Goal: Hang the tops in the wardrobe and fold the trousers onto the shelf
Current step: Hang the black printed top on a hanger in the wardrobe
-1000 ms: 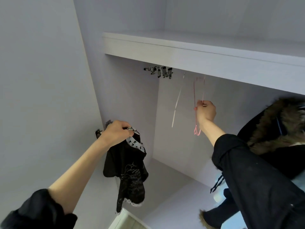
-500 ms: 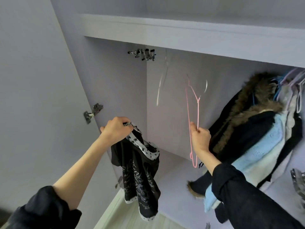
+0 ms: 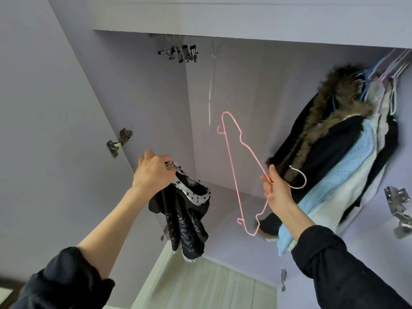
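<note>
A small black top [image 3: 186, 221] with a white star-print collar hangs from my left hand [image 3: 153, 172], which grips it at the neckline in front of the open wardrobe. My right hand [image 3: 277, 190] pinches a pink wire hanger [image 3: 234, 166] just below its silver hook [image 3: 298, 177]. The hanger is off the rail and tilted, its long side pointing up to the left. Top and hanger are apart, about a hand's width between them.
A white hanger [image 3: 210, 94] and several metal clip hangers [image 3: 180, 53] hang under the shelf [image 3: 245, 21]. Hung clothes fill the right: a fur-trimmed dark coat [image 3: 323, 130] and a pale blue knit [image 3: 330, 186]. Door hinges [image 3: 119, 141] stick out left and right. Wood floor [image 3: 207, 284] lies below.
My right hand has lifted the pink hanger off the rail and brought it down and toward me, tilting it. My left hand holds the top steady; the camera has tipped downward.
</note>
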Tool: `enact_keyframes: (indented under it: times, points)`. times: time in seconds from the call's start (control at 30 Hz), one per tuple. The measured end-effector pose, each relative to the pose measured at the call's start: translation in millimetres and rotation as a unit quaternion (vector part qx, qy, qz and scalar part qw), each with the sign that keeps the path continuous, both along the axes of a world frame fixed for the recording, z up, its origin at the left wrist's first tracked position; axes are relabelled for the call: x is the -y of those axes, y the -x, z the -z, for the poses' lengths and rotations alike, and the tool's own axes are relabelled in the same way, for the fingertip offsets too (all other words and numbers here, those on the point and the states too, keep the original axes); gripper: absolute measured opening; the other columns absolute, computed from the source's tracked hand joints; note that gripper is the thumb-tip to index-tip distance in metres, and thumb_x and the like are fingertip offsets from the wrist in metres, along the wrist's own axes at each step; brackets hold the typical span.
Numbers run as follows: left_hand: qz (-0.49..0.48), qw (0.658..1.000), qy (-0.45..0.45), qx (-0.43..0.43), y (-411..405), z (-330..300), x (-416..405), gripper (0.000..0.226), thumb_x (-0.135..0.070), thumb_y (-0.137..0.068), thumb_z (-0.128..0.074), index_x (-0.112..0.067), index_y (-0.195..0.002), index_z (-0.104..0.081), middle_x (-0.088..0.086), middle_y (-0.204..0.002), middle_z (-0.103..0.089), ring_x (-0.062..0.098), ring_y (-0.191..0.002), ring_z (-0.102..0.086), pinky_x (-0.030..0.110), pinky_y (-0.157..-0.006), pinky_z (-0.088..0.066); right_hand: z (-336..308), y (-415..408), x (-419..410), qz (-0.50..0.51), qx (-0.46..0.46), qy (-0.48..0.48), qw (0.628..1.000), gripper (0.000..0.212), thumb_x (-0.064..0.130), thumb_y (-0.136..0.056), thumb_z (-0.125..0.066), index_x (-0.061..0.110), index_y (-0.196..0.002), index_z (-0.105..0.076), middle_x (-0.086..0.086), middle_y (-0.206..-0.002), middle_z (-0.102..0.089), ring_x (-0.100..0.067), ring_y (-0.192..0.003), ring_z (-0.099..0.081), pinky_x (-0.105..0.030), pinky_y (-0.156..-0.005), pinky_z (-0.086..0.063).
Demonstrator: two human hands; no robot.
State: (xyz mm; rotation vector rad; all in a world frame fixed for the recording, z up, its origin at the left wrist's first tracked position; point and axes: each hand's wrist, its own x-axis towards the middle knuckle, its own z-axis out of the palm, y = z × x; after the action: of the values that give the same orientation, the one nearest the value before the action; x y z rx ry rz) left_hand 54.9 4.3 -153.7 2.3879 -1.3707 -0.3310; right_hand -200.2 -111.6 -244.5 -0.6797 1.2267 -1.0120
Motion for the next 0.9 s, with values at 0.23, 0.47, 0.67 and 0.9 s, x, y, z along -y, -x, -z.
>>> enact_keyframes:
  times: [0.23,0.47,0.67,0.9]
  points:
    - [-0.073,0.956,0.032,-0.282,-26,23,7,0.028,-0.001,-0.092,-0.048,-0.005,-0.115,-0.063,0.009,-0.095,-0.06,0.024,-0.09,-0.057,0.034,-0.088,-0.051,-31,-17,-1,0.001,0.218,0.028,0.975,0.056,0.043,-0.097,-0.045,0.022,-0.047,-0.031,0.008,-0.035,-0.02,-0.009,-0.036,-0.017,-0.022,-0.062,-0.03]
    - [0.013,0.947,0.018,-0.321,-28,12,5,0.042,0.013,-0.09,-0.033,-0.014,-0.079,-0.063,0.006,-0.084,-0.06,0.016,-0.079,-0.056,0.027,-0.077,-0.047,-56,-51,-5,-0.041,0.299,0.049,0.952,0.064,0.033,-0.099,-0.039,0.021,-0.037,-0.032,0.006,-0.033,-0.018,-0.012,-0.039,-0.012,-0.025,-0.051,-0.016]
    - [0.028,0.893,0.077,-0.443,-20,-2,8,0.035,0.013,-0.092,-0.033,-0.008,-0.088,-0.061,0.008,-0.079,-0.06,0.015,-0.072,-0.059,0.023,-0.068,-0.051,-34,-78,-20,-0.108,0.148,0.051,0.982,0.052,0.027,-0.095,-0.051,0.018,-0.047,-0.032,0.008,-0.036,-0.021,-0.008,-0.037,-0.02,-0.022,-0.056,-0.021]
    - [-0.038,0.884,0.13,-0.447,-55,2,0,0.024,-0.003,-0.099,-0.038,-0.005,-0.101,-0.063,0.01,-0.087,-0.064,0.02,-0.08,-0.062,0.029,-0.078,-0.049,-24,-64,-18,-0.159,-0.109,0.143,0.971,0.056,0.029,-0.089,-0.064,0.019,-0.044,-0.031,0.008,-0.039,-0.028,-0.011,-0.043,-0.025,-0.024,-0.063,-0.029]
